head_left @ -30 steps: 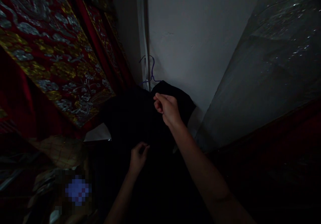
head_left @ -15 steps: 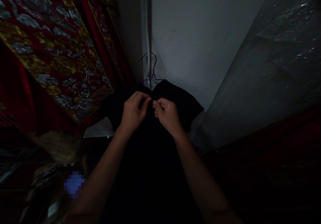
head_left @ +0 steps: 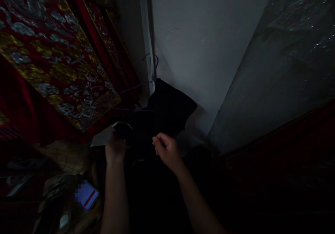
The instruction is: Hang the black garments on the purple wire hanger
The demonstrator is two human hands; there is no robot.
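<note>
A black short-sleeved shirt (head_left: 171, 104) hangs by its right shoulder from a thin purple hanger (head_left: 156, 66). The hanger's left arm is bare, and the shirt's left half sags below it. My left hand (head_left: 115, 148) is at the sagging left part, blurred, its fingers curled into the dark cloth. Lower on the shirt's front, my right hand (head_left: 166, 146) is closed, thumb against the fingers, pinching the black fabric. In the dark, folds and edges of the cloth around both hands are hard to make out.
A pale strip (head_left: 148, 28) runs down the wall (head_left: 199, 45) behind the hanger. Red cloth with gold and silver embroidery (head_left: 62, 70) hangs at left. Clear plastic sheeting (head_left: 282, 70) covers the right side. A lit phone (head_left: 87, 195) lies low at left among dim items.
The shirt's left shoulder has come off the hanger, baring the hanger's arm. My left hand has moved down and left; my right hand has moved down. The hanger has tilted.
</note>
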